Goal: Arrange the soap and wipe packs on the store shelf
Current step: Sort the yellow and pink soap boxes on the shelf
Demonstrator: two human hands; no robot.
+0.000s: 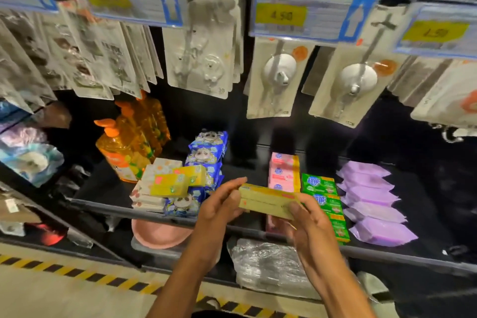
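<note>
Here, just below the middle of the frame, both hands grip one long yellow soap pack (pixel 267 200) by its ends. The left hand (pixel 222 205) curls round the left end, thumb on the near face, fingers over the top. The right hand (pixel 308 224) pinches the right end between thumb and bent fingers. The pack is held level above the front rim of the dark shelf (pixel 387 253), in front of the pink soap packs (pixel 282 173). Green soap packs (pixel 325 200) lie just right of it, with purple wipe packs (pixel 371 204) further right. To its left, blue wipe packs (pixel 206 160) stand beside smaller yellow soap boxes (pixel 178 181).
</note>
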